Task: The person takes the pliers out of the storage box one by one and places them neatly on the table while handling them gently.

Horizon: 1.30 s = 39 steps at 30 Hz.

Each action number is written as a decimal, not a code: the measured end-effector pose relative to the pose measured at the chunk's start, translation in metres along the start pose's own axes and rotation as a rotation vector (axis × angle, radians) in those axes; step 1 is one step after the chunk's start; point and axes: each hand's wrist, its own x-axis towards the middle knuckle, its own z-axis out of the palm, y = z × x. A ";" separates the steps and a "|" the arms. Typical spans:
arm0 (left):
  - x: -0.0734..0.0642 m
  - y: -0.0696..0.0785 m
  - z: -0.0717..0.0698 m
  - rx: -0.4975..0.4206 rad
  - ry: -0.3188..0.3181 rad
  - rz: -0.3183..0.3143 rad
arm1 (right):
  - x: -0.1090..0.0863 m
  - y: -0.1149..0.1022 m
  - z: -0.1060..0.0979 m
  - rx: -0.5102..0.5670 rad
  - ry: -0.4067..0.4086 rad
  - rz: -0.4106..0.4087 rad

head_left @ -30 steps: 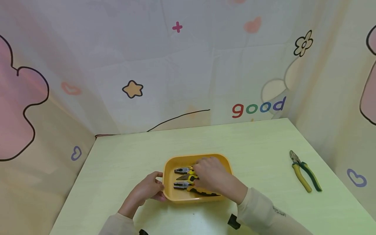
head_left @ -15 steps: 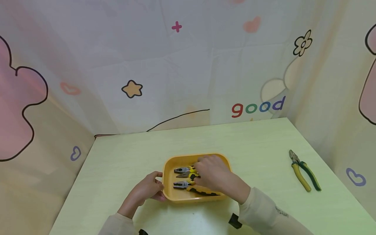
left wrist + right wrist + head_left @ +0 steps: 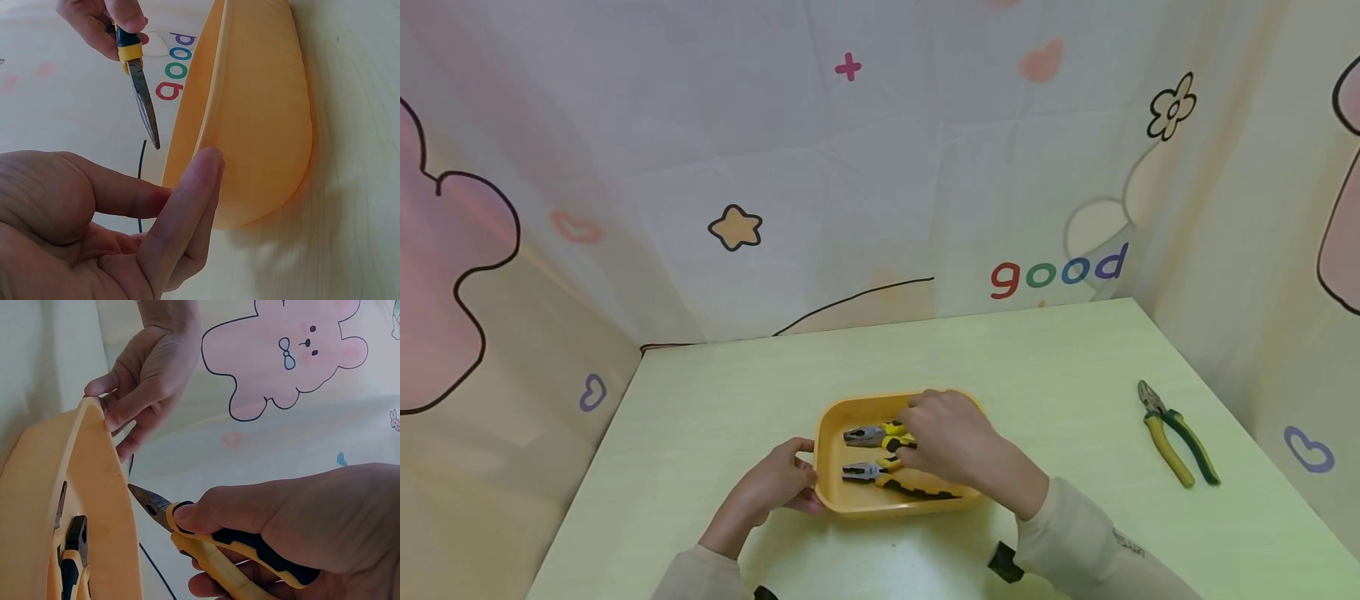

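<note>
My left hand pinches the left end of a yellow plastic tray, thumb and fingers at its rim in the left wrist view. In my right hand is a pair of needle-nose pliers with yellow and black handles. Their pointed tip stands above the tray rim in the right wrist view, and the left wrist view also shows them raised. Lying in the tray are combination pliers near the front and another pair of pliers behind, its handles partly hidden by my right hand.
Green-and-yellow handled diagonal cutters lie to the right on the pale green table. A printed cloth hangs behind the table and along both sides.
My right hand has shifted slightly right, and the needle-nose pliers have come up from between the other two pairs. The left hand keeps its place on the tray.
</note>
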 end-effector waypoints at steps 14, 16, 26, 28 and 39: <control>-0.003 -0.001 -0.001 -0.023 -0.028 0.026 | -0.005 0.007 -0.010 0.035 0.086 -0.039; -0.003 0.000 -0.001 -0.024 -0.029 0.025 | -0.006 0.008 -0.012 0.045 0.096 -0.044; -0.004 0.001 -0.001 -0.026 -0.032 0.024 | -0.009 0.010 -0.016 0.107 0.123 -0.053; -0.004 0.001 0.000 -0.027 -0.032 0.025 | -0.010 0.010 -0.017 0.119 0.131 -0.053; -0.004 0.002 -0.001 -0.023 -0.029 0.022 | -0.012 0.014 -0.026 0.139 0.178 -0.053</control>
